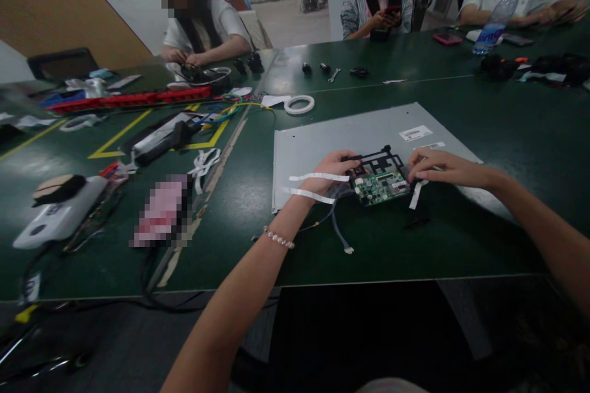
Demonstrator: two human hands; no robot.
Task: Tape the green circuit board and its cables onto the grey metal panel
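Observation:
A green circuit board (381,187) is seated against a flat black plastic frame (380,161) with cut-outs. My left hand (332,169) is closed on the frame's left edge. At the right edge, my right hand (431,167) has its fingertips pinched on the frame's corner. A white strip (416,195) hangs just below those fingertips. Two more white strips (319,178) lie across my left hand and wrist. Thin grey cables (338,227) with a white plug trail from the board's left side onto the table. Under the frame lies a large light-grey panel (318,141).
A tape roll (299,105) lies behind the panel. Left on the green table are a black device (159,135), a white case (59,212) and cables. Farther back are a wrench (335,75), small black parts and a water bottle (498,21). Three people sit opposite.

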